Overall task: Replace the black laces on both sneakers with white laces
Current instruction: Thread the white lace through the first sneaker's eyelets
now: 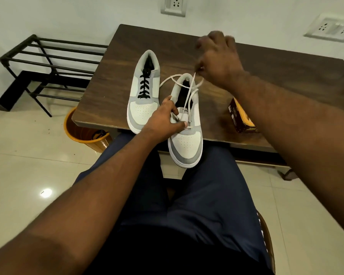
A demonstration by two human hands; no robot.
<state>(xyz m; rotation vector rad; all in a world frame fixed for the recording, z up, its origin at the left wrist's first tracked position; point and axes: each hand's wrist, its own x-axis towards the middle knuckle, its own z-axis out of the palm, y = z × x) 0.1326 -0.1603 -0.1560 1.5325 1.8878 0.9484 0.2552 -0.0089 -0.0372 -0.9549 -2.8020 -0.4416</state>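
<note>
Single head-worn wide-angle view, looking forward and down, close over lap and table (266, 62) edge

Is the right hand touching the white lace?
Touching. The head view shows the right hand raised above the table, its fingers pinching the white lace, which runs down to the near sneaker.
</note>
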